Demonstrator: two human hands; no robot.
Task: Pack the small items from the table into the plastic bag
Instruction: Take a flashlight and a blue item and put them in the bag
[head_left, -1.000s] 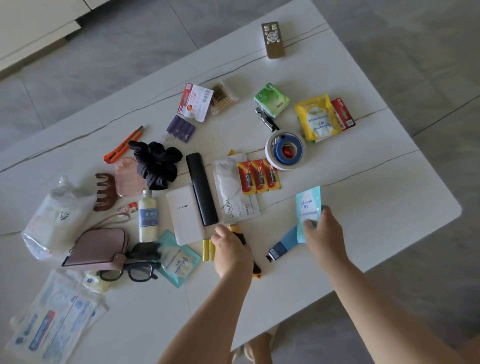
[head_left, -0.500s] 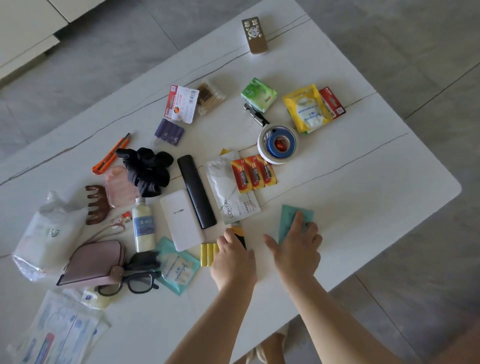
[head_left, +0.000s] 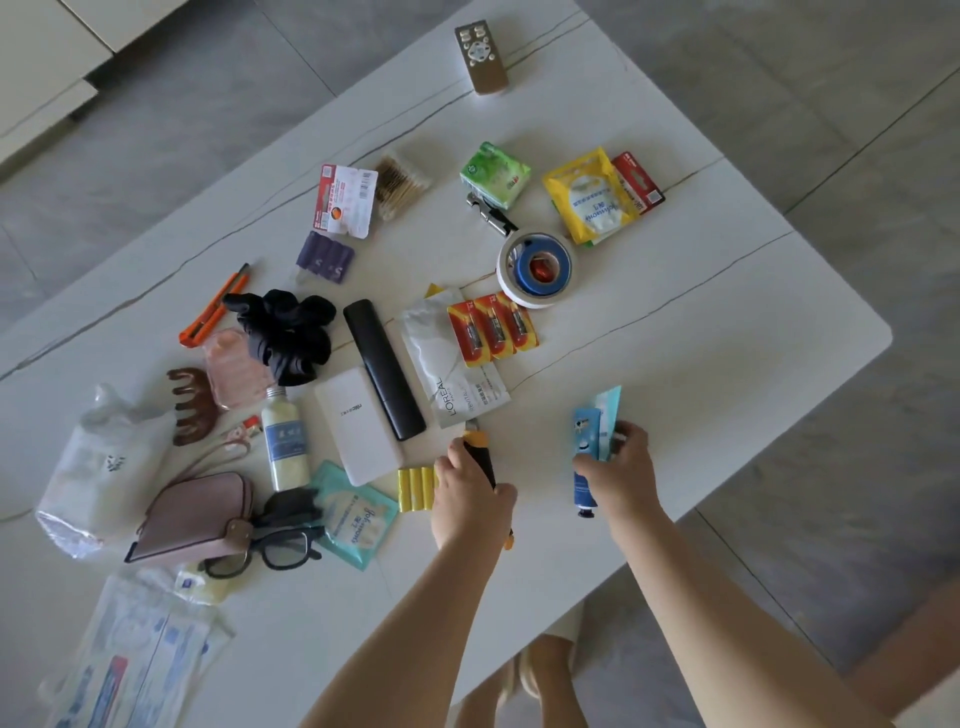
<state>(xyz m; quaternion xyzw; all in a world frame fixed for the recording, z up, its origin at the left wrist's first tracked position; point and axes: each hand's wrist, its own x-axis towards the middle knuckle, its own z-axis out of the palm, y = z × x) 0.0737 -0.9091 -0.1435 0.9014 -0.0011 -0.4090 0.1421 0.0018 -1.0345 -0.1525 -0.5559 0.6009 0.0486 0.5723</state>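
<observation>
1. We are gripping two items together in the right hand (head_left: 621, 467): the blue tube (head_left: 586, 457) and the light-blue sachet (head_left: 609, 415). The fingers are curled round both. Half a second ago this hand was lying flat on the sachet, and the tube was hidden beneath it.
2. We are closing the left hand (head_left: 467, 493) round the black-and-orange tool (head_left: 480, 452), just beside the yellow strip (head_left: 415, 488); this grip is unchanged.
3. We are judging that both hands are now loaded and ready for transfer.
4. We are locating the plastic bag (head_left: 104, 467) at the left edge of the table (head_left: 727, 338), well apart from both hands.
5. We are noting that most items are not yet packed.
</observation>
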